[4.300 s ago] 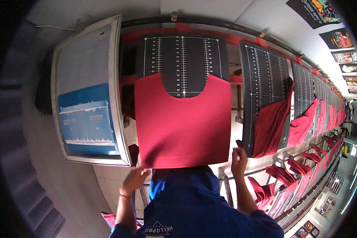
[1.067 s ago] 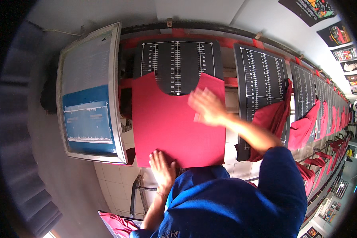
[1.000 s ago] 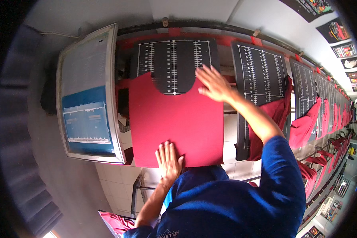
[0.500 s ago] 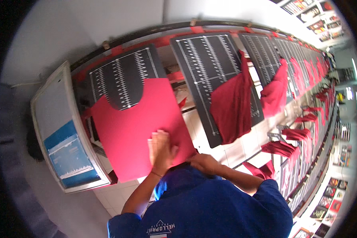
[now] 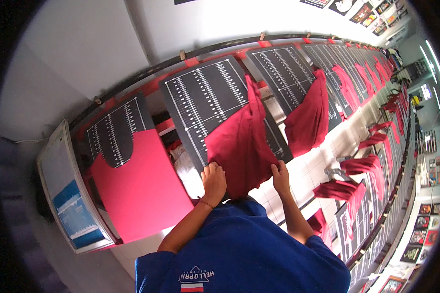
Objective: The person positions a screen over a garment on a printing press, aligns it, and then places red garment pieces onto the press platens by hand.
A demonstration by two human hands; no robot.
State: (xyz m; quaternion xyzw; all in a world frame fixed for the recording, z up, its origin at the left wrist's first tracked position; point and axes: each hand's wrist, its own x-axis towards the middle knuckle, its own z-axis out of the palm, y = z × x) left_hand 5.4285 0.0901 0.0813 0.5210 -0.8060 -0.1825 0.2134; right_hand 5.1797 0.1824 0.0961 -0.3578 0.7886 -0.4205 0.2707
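Left hand: Your left hand [image 5: 213,179] is closed on the lower left edge of the dark red shirt [image 5: 242,146].
Right hand: Your right hand [image 5: 280,177] is pinching the lower right edge of the same shirt.
Shirt: It hangs in folds just above both hands, bunched over the black board [image 5: 205,105] with white ruler lines.
Beside your left hand: A bright red shirt [image 5: 139,190] lies flat on the next board, and a framed screen [image 5: 71,205] stands farther out that way.
Beside your right hand: More red shirts [image 5: 309,119] hang down the long row.
Risk, crooked: If one hand pulls harder, I think the shirt will sit slanted on the board.
Risk, wrinkles: The folds above your hands could stay in if you do not spread the cloth.
Risk, snag: The cloth may catch on the board's corner between your hands.
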